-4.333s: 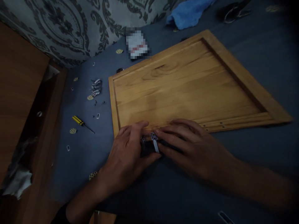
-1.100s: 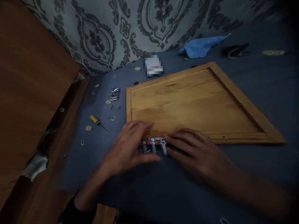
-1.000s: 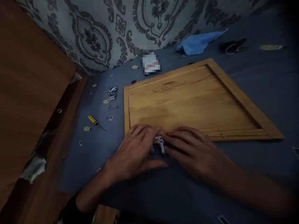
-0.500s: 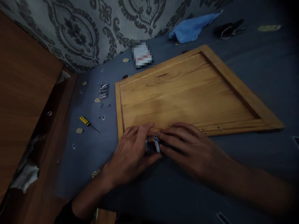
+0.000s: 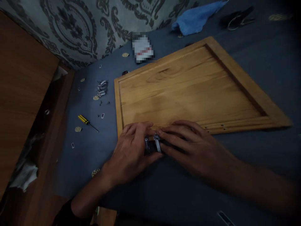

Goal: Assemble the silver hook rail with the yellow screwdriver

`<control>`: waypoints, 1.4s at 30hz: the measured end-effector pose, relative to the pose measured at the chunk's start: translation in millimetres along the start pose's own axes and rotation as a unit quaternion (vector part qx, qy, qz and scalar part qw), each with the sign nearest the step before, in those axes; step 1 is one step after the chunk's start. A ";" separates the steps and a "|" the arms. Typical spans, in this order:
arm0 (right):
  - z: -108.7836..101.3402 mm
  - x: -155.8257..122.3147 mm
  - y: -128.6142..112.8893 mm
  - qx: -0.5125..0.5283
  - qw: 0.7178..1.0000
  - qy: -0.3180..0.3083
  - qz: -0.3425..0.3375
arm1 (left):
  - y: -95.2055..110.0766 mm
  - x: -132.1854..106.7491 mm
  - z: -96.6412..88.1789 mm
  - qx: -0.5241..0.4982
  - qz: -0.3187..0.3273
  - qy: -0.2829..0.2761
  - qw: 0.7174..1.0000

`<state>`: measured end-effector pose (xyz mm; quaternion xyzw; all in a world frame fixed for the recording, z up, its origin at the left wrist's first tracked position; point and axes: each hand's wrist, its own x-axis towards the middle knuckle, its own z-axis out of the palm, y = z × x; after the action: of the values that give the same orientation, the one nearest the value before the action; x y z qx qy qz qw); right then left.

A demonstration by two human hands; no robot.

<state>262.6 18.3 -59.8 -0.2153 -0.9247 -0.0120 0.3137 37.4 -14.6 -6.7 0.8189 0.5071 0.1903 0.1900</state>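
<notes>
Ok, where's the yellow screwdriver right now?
Head view, left side: the screwdriver lies on the blue cover, left of the wooden panel and the left hand.

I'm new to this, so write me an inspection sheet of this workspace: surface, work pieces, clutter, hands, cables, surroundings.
Surface: blue-grey covering with pale speckled ovals.
Work pieces: wooden panel lying flat; metal fittings at its near edge, partly hidden.
Clutter: yellow-handled screwdriver, loose metal pieces, blue cloth.
Hands: left hand and right hand both at the panel's near edge; exact grip unclear.
Cables: nothing seen.
Surroundings: patterned backdrop, brown wooden furniture at picture left.
</notes>
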 end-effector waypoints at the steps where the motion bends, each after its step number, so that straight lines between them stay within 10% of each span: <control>1: 0.5 -0.5 -0.1 -0.001 1.000 0.001 -0.003 | 0.0 -0.2 -0.1 0.002 -0.003 -0.002 1.000; 42: 1.9 0.8 -4.1 -0.003 1.000 0.020 0.015 | -6.2 -5.4 6.3 -0.037 -0.055 0.006 0.998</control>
<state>259.3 15.3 -60.4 -0.2299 -0.9147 -0.0139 0.3320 33.6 -17.6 -15.8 0.7813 0.5449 0.2028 0.2269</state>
